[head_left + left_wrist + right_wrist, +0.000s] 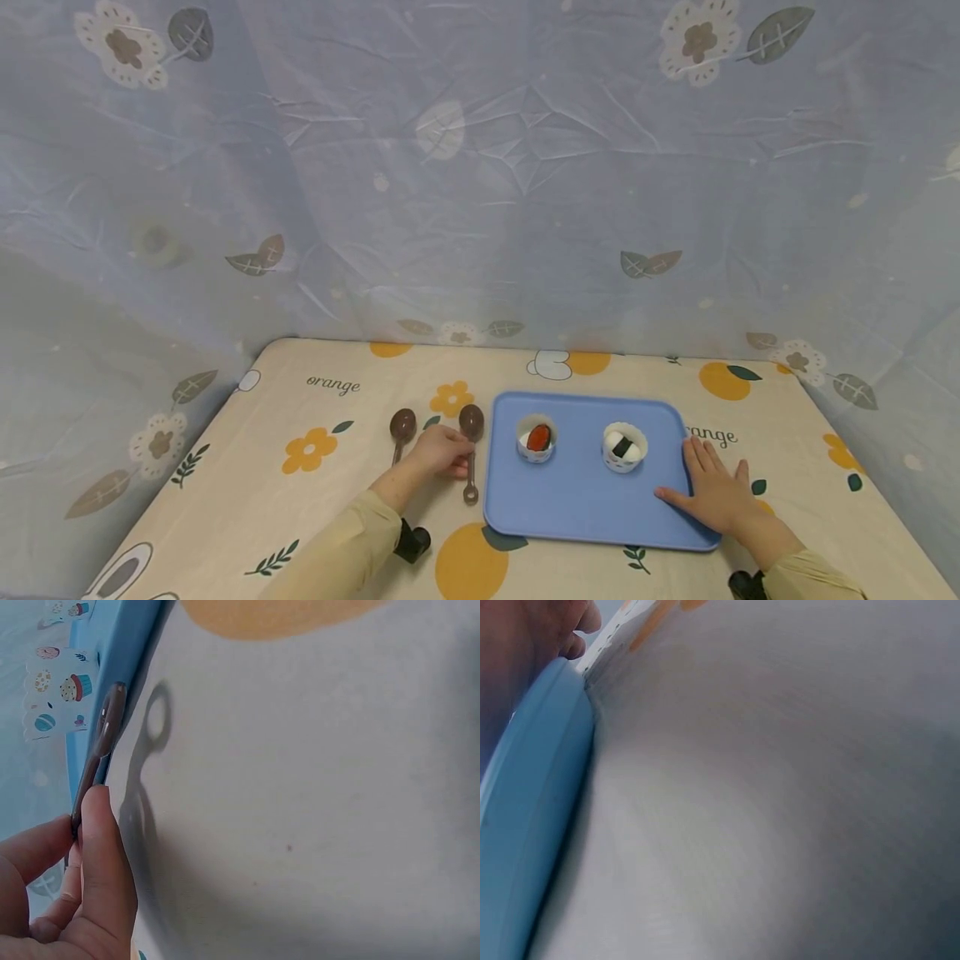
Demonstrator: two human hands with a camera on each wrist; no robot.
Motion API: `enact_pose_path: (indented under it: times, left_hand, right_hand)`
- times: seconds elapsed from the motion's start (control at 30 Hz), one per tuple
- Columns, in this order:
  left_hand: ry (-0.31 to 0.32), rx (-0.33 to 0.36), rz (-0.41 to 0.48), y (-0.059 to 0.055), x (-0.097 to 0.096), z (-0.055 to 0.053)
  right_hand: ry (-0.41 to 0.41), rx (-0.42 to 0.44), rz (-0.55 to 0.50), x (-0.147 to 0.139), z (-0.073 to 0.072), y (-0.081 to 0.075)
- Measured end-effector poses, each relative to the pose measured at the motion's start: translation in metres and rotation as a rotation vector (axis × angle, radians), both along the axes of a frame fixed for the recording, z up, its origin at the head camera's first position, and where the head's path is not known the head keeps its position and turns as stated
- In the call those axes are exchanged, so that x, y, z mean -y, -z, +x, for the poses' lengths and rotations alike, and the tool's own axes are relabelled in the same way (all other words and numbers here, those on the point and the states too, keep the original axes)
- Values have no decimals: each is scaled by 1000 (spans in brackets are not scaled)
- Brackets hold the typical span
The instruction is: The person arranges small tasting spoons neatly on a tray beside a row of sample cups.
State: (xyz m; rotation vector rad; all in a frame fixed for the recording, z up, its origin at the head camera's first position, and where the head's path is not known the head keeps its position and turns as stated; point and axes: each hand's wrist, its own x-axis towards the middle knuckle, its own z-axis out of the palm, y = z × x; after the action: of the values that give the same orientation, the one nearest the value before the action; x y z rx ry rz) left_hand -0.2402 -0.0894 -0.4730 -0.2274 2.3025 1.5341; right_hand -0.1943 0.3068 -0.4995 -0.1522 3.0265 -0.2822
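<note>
My left hand (pixel 442 451) pinches the handle of a brown spoon (pixel 471 422) between thumb and fingertips, just left of the blue tray (pixel 562 508). In the left wrist view the spoon's looped handle end (pixel 112 712) is raised, casting a shadow on the cloth. A second brown spoon (pixel 402 425) lies farther left, its lower handle hidden behind the left hand. My right hand (pixel 716 492) rests with spread fingers on the tray's right edge. On the tray are two paper cups, one with a red-topped sushi piece (pixel 538 437), the other with a white rice piece with a black band (pixel 624 447).
A cream cloth with orange and flower prints (pixel 360 517) covers the table. Pale blue printed curtains (pixel 480 208) hang along the back and both sides, close to the table's edges.
</note>
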Motion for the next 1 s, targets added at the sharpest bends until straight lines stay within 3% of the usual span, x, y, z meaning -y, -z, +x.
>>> enact_pose_path:
  times: [0.53, 1.0]
  left_hand:
    - [1, 20, 68, -7, -1, -2]
    - [2, 3, 68, -10, 0, 0]
  right_hand:
    - [2, -10, 31, 2, 1, -2]
    - [-42, -33, 12, 2, 2, -2]
